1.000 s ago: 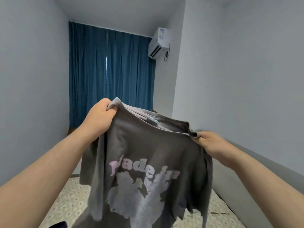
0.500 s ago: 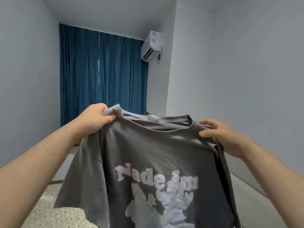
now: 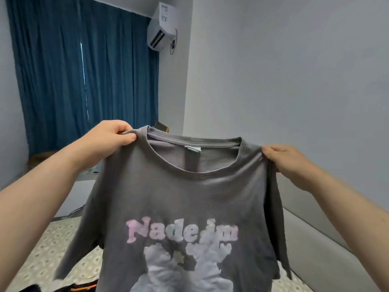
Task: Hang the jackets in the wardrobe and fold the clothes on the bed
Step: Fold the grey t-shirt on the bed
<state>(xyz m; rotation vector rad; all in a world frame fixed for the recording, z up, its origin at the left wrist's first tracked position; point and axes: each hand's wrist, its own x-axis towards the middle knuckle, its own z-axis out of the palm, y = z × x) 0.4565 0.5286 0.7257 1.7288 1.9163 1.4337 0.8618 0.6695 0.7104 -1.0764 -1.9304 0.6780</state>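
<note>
A grey T-shirt (image 3: 189,197) with pink lettering and a pale print hangs spread out in front of me, front side facing me, above the bed (image 3: 42,256). My left hand (image 3: 109,140) pinches its left shoulder beside the collar. My right hand (image 3: 288,159) grips the right shoulder, where the fabric bunches. The shirt's hem runs out of view at the bottom. A dark garment with orange trim (image 3: 80,288) lies on the bed under the shirt's left sleeve.
The bed has a pale patterned sheet and a grey padded headboard (image 3: 315,239) along the right wall. Blue curtains (image 3: 84,70) cover the far wall, with an air conditioner (image 3: 162,26) beside them. A white low cabinet (image 3: 80,192) stands past the bed's end.
Both hands have pulled the shirt wider and flatter, so the collar now opens toward me. My view has swung left and the shirt fills more of the frame.
</note>
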